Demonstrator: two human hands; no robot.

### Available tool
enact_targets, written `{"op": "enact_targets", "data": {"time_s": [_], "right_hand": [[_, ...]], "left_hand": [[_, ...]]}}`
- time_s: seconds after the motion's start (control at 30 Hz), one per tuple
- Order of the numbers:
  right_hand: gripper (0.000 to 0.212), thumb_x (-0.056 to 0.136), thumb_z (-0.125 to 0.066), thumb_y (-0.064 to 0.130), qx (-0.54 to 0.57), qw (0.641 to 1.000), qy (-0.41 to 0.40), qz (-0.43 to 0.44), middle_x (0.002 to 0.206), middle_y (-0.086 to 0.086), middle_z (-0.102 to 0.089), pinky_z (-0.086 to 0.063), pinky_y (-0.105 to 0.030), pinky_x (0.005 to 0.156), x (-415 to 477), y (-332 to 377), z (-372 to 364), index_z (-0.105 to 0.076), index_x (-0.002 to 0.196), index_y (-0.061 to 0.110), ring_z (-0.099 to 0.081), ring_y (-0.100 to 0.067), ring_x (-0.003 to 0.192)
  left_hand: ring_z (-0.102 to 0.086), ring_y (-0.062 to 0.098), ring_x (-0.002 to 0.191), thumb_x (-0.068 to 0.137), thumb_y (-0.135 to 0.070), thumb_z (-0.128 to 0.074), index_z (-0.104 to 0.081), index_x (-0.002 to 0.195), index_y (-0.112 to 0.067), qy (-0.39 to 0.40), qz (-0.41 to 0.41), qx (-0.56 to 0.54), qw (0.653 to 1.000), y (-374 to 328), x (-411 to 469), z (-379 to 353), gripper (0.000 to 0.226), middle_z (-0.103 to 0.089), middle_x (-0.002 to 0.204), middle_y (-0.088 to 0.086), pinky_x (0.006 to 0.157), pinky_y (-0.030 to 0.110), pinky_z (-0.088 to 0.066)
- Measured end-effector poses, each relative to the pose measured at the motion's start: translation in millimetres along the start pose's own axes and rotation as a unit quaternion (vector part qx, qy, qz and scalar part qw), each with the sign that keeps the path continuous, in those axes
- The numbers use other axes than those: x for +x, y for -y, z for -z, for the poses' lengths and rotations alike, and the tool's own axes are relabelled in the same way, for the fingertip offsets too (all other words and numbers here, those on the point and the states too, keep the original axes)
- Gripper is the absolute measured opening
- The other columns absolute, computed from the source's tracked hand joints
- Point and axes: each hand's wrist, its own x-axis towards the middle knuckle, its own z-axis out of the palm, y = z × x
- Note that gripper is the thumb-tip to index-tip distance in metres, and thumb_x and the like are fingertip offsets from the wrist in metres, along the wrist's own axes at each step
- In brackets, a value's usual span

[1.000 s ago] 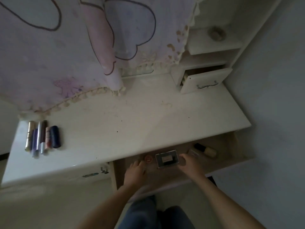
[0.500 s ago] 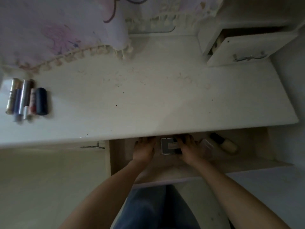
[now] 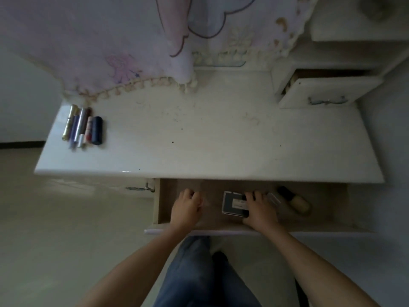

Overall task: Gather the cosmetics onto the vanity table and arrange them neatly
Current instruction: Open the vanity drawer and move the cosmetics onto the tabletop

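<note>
Compact (image 3: pixel 233 203) in right hand (image 3: pixel 260 211) grip; bottle (image 3: pixel 297 204) diagonal, cap back-left

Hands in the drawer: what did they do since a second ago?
The right hand slid left onto the dark compact and grips it. The left hand curled over the spot where a small red thing lay; whether it holds it is hidden. The tubes on the table and the bottle in the drawer stayed.
</note>
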Motion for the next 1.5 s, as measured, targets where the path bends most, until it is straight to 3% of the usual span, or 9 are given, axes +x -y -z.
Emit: {"op": "enact_targets", "data": {"time_s": [0.23,0.6,0.73,0.87,0.97,1.13,1.3,1.43,1.5], "right_hand": [[0.072,0.077,-0.063,0.030,-0.016,0.998,-0.051,0.038,0.135,-0.008,-0.036,-0.042,-0.034,0.092,-46.0,-5.6,33.6,-0.025,0.136,0.018,-0.037,-0.027,0.122],[0.069,0.078,-0.063,0.032,-0.021,0.981,-0.155,0.112,0.134,-0.008,-0.036,-0.042,-0.035,0.092,-59.3,30.9,105.7,-0.027,0.135,0.017,-0.039,-0.026,0.121],[0.069,0.077,-0.062,0.032,-0.034,0.977,-0.163,0.135,0.134,-0.008,-0.037,-0.042,-0.034,0.091,-52.9,48.2,119.1,-0.027,0.134,0.017,-0.039,-0.026,0.121],[0.069,0.077,-0.062,0.037,-0.056,0.971,-0.172,0.159,0.133,-0.007,-0.037,-0.043,-0.034,0.091,-39.4,69.1,126.8,-0.027,0.133,0.017,-0.040,-0.026,0.120],[0.068,0.077,-0.062,0.035,-0.069,0.969,-0.164,0.169,0.133,-0.008,-0.038,-0.043,-0.034,0.090,-25.4,89.6,131.1,-0.027,0.133,0.017,-0.040,-0.026,0.120],[0.068,0.075,-0.061,0.031,-0.080,0.971,-0.146,0.174,0.132,-0.007,-0.038,-0.044,-0.033,0.087,6.1,127.5,137.2,-0.028,0.133,0.018,-0.041,-0.026,0.118],[0.071,0.075,-0.062,0.031,-0.062,0.979,-0.119,0.152,0.132,-0.007,-0.038,-0.045,-0.034,0.088,39.6,166.4,142.1,-0.026,0.135,0.017,-0.041,-0.026,0.118],[0.070,0.074,-0.062,0.031,-0.051,0.986,-0.090,0.128,0.131,-0.008,-0.038,-0.045,-0.035,0.088,67.1,197.9,148.6,-0.028,0.133,0.016,-0.042,-0.027,0.117],[0.069,0.074,-0.063,0.031,-0.047,0.989,-0.078,0.114,0.130,-0.009,-0.038,-0.046,-0.035,0.086,79.5,211.7,150.6,-0.029,0.132,0.016,-0.043,-0.027,0.116]], "left_hand": [[-0.052,0.034,0.101,0.076,-0.011,-0.064,-0.059,0.108,-0.007,-0.079,0.042,-0.037,0.995,-12.8,-40.1,30.4,0.033,-0.055,0.110,0.016,0.078,0.035,-0.043],[-0.055,0.038,0.102,0.080,-0.010,-0.061,-0.056,0.119,-0.008,-0.200,0.104,-0.116,0.967,-5.8,-66.4,94.0,0.039,-0.053,0.116,0.018,0.081,0.040,-0.047],[-0.060,0.036,0.085,0.074,-0.008,-0.064,-0.058,0.112,-0.011,-0.230,0.095,-0.147,0.957,17.8,-63.8,103.4,0.039,-0.055,0.100,0.018,0.077,0.045,-0.053],[-0.059,0.034,0.092,0.075,-0.006,-0.067,-0.056,0.118,-0.005,-0.253,0.105,-0.130,0.953,27.8,-60.5,120.0,0.045,-0.056,0.107,0.018,0.080,0.036,-0.048],[-0.053,0.030,0.108,0.080,-0.012,-0.063,-0.044,0.132,-0.009,-0.234,0.135,-0.120,0.955,40.9,-50.5,129.6,0.055,-0.050,0.123,0.013,0.088,0.036,-0.045],[-0.047,0.026,0.116,0.083,-0.014,-0.059,-0.041,0.133,-0.010,-0.219,0.142,-0.124,0.957,72.2,-22.1,145.9,0.054,-0.047,0.129,0.011,0.094,0.032,-0.042],[-0.053,0.025,0.102,0.081,-0.012,-0.058,-0.056,0.112,-0.010,-0.203,0.114,-0.097,0.968,107.0,15.2,164.6,0.031,-0.055,0.112,0.008,0.083,0.028,-0.045],[-0.054,0.028,0.100,0.080,-0.013,-0.059,-0.058,0.111,-0.010,-0.181,0.098,-0.051,0.977,132.8,45.6,174.9,0.032,-0.057,0.111,0.009,0.079,0.032,-0.046],[-0.056,0.030,0.094,0.074,-0.011,-0.063,-0.061,0.101,-0.011,-0.177,0.085,-0.018,0.980,143.2,59.7,181.0,0.027,-0.061,0.102,0.008,0.074,0.035,-0.046]]}}
